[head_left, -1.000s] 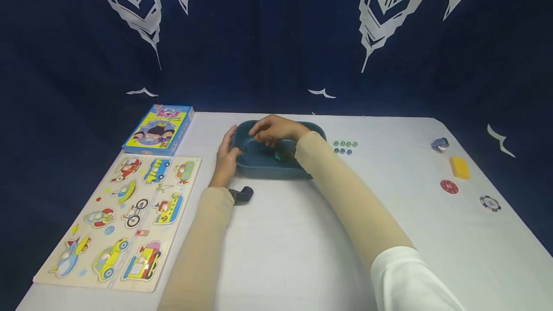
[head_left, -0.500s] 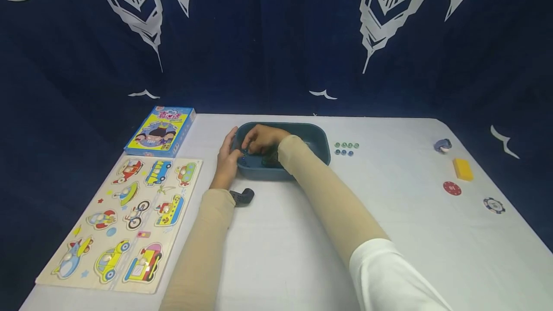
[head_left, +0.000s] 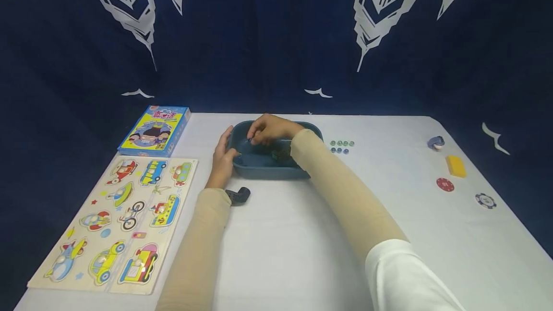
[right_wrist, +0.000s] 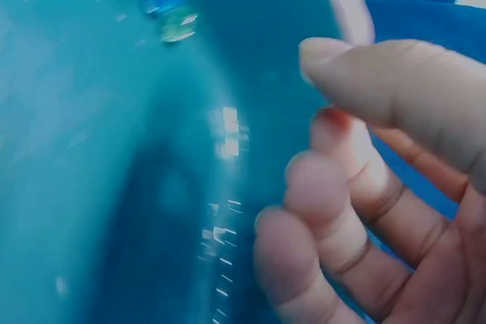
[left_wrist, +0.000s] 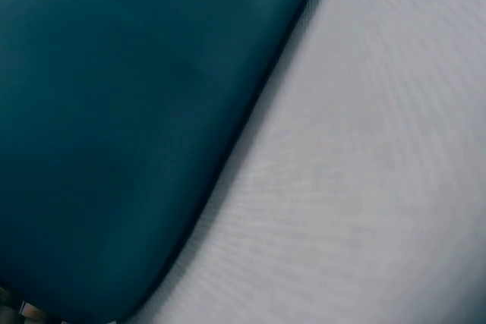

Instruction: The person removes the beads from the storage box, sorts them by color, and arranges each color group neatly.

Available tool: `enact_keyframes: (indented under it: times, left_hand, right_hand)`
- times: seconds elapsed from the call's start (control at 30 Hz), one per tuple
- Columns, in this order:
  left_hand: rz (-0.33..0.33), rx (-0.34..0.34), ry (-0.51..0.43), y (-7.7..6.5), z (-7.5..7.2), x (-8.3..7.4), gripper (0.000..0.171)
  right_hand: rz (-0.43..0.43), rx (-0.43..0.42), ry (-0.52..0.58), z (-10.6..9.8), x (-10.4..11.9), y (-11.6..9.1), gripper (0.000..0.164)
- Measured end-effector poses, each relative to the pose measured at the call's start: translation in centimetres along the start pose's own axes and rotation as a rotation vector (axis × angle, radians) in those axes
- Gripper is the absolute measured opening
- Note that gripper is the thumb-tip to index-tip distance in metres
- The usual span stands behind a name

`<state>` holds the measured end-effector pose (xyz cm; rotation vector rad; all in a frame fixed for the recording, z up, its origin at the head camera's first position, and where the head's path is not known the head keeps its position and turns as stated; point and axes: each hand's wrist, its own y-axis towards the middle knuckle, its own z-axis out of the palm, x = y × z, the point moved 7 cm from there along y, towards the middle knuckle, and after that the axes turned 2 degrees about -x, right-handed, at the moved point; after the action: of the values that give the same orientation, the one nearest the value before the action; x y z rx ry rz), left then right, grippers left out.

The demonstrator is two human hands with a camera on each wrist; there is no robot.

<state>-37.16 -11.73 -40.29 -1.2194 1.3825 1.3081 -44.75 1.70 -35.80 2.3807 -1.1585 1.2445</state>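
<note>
A dark teal plastic tub (head_left: 272, 173) sits at the back middle of the table. My left hand (head_left: 222, 160) grips its left end, thumb over the rim and fingers along the outer side; in the left wrist view only the tub's wall (left_wrist: 152, 111) and white cloth show. Over the tub's left part is my right hand (head_left: 270, 128), pinching a small dark blue marble (head_left: 249, 140) at its fingertips. The right wrist view has the thumb and curled fingers (right_wrist: 315, 187) above the tub, the pinched marble hidden there. Blue and green glass marbles (right_wrist: 180, 25) lie in the tub.
Right of the tub, green marbles (head_left: 339, 143) and blue marbles (head_left: 339, 150) form two short rows. A wooden vehicle puzzle (head_left: 116, 224) and a card box (head_left: 154, 131) lie left. Poker chips (head_left: 445, 185), a yellow block (head_left: 456, 166) and a small blue-grey object (head_left: 436, 143) lie right.
My right hand went down into the tub's left end half a second ago and has now come up and a little right with a blue marble. The left hand stays on the tub.
</note>
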Motion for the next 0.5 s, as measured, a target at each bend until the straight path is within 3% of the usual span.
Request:
enact_keyframes:
  times: [0.17, 0.33, 0.5]
  left_hand:
    - [-0.011, 0.004, 0.035, -1.2, 0.2, -2.1, 0.079]
    - [0.004, 0.008, 0.026, -1.4, 0.3, -2.3, 0.078]
    - [0.0, 0.008, 0.022, -1.4, 0.4, -2.3, 0.079]
  right_hand:
    - [-0.073, -0.046, 0.157, -2.9, -0.2, -3.5, 0.027]
    - [-0.091, -0.14, 0.229, -5.6, -1.3, -8.0, 0.033]
    - [-0.044, -0.295, 0.305, -7.8, -4.6, -12.4, 0.03]
